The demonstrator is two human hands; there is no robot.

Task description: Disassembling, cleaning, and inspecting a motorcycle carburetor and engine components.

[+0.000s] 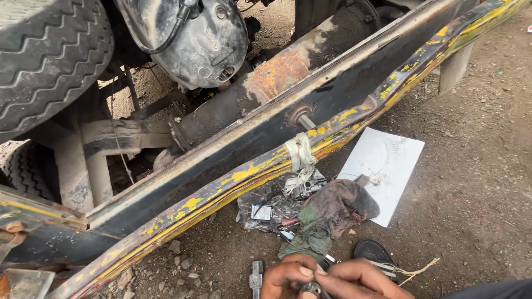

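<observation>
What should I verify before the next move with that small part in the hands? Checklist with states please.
1. Both hands on the part: left hand and right hand pinch a small dark metal part together. Ok.
2. Part fully in view: it sits at the frame's bottom edge, half hidden by fingers. Cannot tell its kind.
3. Tool within reach: a small metal tool lies on the dirt just left of the left hand. Ok.
4. Loose bits contained: small pieces lie on a crumpled plastic bag and dirty rag, not on bare soil. Ok.
5. White sheet clean: smudged with dirt. Not ok.
6. Yellow-painted beam tie: white cloth strip knotted round it. Tightness: cannot tell.
</observation>
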